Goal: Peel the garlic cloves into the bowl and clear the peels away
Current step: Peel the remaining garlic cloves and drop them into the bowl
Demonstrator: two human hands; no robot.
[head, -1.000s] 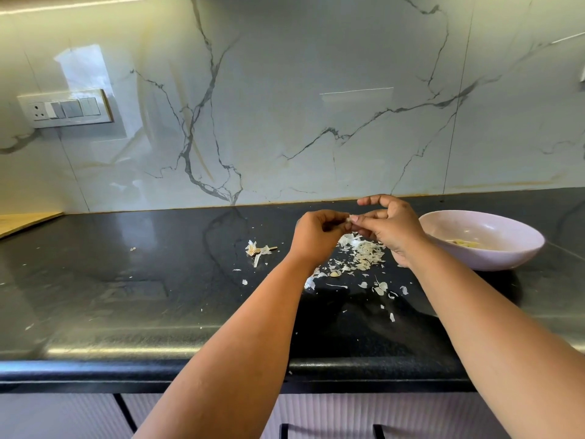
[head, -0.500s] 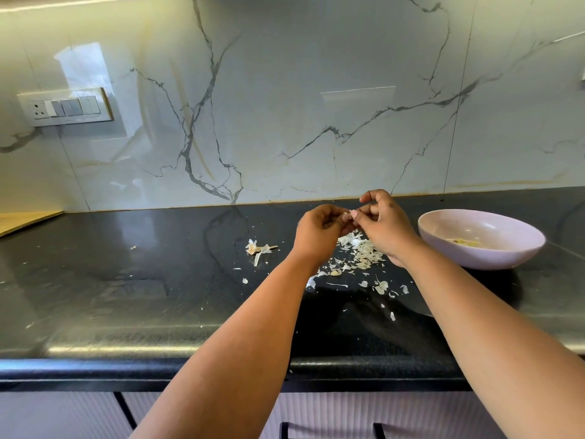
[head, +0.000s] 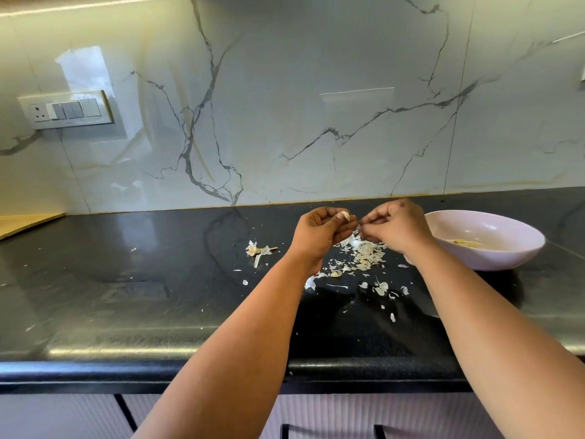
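Clove: pale, smooth garlic clove (head: 344,215) pinched in left hand (head: 319,233)
Right hand (head: 395,228): curled, pinching papery peel
Worktop (head: 126,280): glossy black stone
Bowl (head: 493,248): round, right

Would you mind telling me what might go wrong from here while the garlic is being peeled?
The left hand pinches the garlic clove at its fingertips over the counter, not the bowl; it could slip and land among the peels. The right hand pulling skin may scatter more scraps, and light flakes near the counter's front edge could fall off.
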